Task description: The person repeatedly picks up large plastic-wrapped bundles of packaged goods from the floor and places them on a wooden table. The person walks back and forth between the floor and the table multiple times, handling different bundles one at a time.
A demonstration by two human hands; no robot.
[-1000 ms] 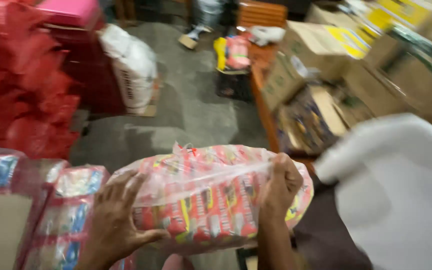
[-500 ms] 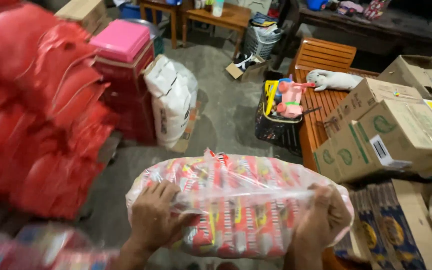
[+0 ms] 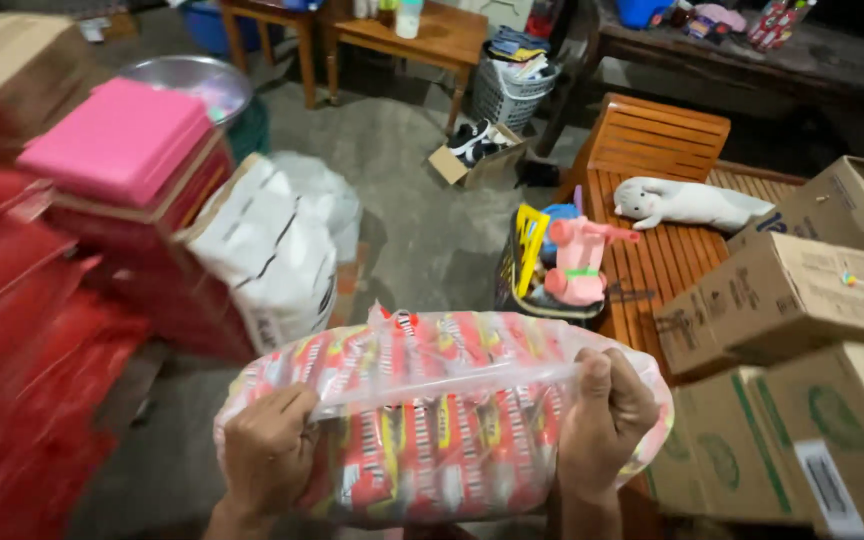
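Clear plastic bale of red snack packets, held near centre above the floor, judged bulky, soft, slippery and fairly light, best gripped at its gathered top seam, where left hand and right hand clench it; view now shifted rightward, showing more cardboard boxes

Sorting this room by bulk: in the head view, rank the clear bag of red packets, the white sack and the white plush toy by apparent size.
1. Clear bag of red packets, though nearness to the camera inflates it.
2. White sack.
3. White plush toy, farthest away.
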